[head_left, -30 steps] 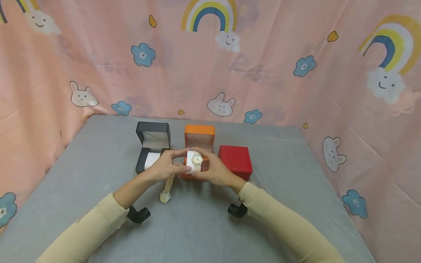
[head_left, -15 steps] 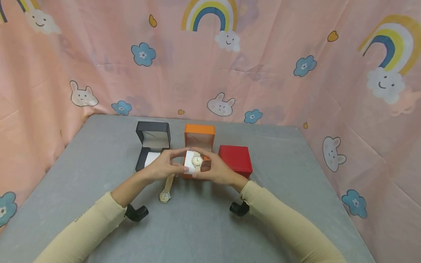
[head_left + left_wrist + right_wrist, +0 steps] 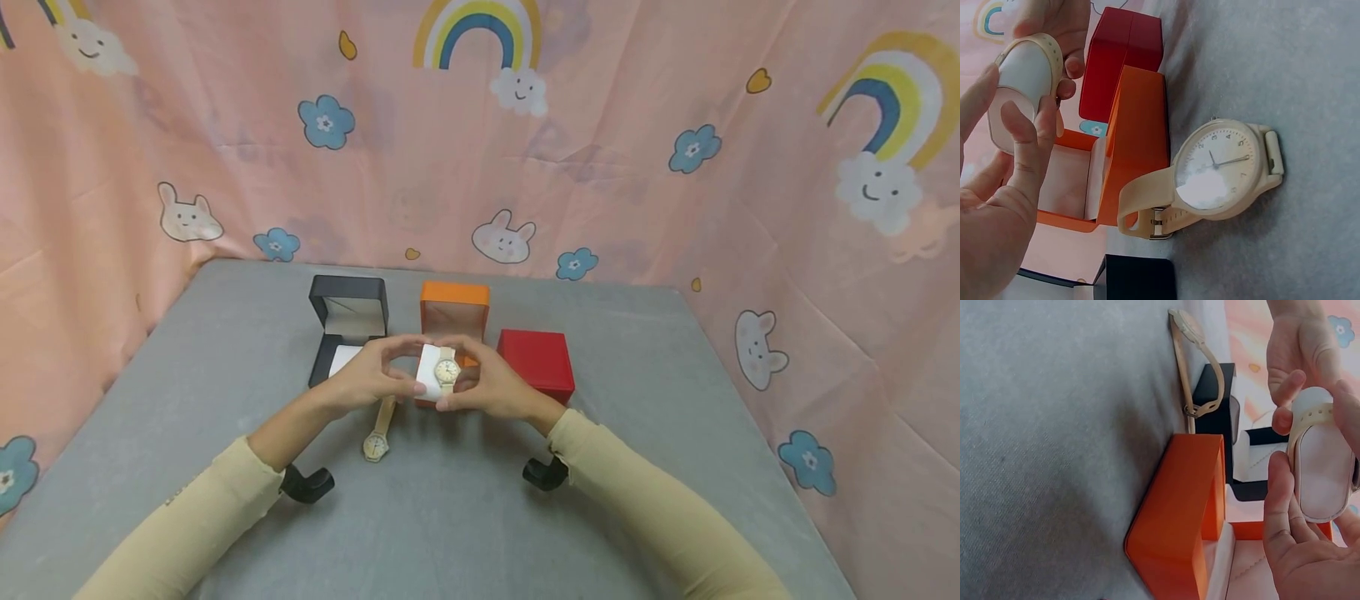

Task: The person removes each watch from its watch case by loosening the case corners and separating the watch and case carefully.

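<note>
Both hands hold a white cushion [image 3: 429, 371] with a cream watch [image 3: 447, 372] strapped round it, just above the front of the open orange box [image 3: 453, 310]. My left hand [image 3: 405, 368] grips the cushion's left end and my right hand [image 3: 467, 375] grips its right end. In the left wrist view the cushion [image 3: 1022, 81] sits between the left hand's fingers [image 3: 1025, 140]. The right wrist view shows the cushion's strap side [image 3: 1322, 465]. A second cream watch [image 3: 377, 435] lies on the grey table below the left hand.
An open black box [image 3: 348, 317] with a white cushion [image 3: 342, 358] inside stands left of the orange box. A shut red box [image 3: 536, 362] stands to its right. A pink patterned cloth [image 3: 675, 208] hangs behind and beside the grey table [image 3: 450, 517].
Both hands have drawn the cushion with the watch slightly down and toward me. The boxes and the loose watch have not moved.
</note>
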Tool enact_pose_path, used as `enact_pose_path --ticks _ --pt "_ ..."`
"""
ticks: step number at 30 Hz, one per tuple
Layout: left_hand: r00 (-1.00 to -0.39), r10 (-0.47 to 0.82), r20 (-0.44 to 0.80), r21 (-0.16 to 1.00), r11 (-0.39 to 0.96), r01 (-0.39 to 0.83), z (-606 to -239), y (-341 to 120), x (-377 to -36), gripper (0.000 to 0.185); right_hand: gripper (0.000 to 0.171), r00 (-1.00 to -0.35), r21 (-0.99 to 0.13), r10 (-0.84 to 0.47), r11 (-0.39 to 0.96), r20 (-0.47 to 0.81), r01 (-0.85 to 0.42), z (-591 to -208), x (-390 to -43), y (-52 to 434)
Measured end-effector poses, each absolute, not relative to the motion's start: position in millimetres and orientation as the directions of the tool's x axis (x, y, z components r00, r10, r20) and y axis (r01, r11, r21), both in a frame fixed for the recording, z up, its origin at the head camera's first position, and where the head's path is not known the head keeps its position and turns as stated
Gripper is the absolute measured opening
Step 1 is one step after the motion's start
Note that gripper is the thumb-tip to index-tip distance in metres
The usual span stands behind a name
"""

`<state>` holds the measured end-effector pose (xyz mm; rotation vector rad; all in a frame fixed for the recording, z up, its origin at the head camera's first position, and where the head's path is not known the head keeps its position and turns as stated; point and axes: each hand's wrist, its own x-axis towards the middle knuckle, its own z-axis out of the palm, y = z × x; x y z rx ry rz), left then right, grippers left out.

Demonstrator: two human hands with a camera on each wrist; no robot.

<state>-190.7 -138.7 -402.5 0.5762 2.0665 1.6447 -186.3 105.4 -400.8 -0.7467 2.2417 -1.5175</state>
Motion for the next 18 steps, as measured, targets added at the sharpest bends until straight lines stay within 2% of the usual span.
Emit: enact_pose_path --ticks 13,18 --pt "-0.832 0.551 -0.058 0.982 0.181 0.051 -396.6 -137.7 -185.7 0.073 0.067 -0.824 -0.944 -0.565 0.259 0.024 -0.205 -395.3 -184.2 103.8" --pt "-0.837 0.545 -0.044 0.987 0.153 0.048 -394.5 -136.5 -184.6 0.071 0.069 -0.810 -0.957 -0.585 0.217 0.031 -0.194 -393.3 -186.2 103.4"
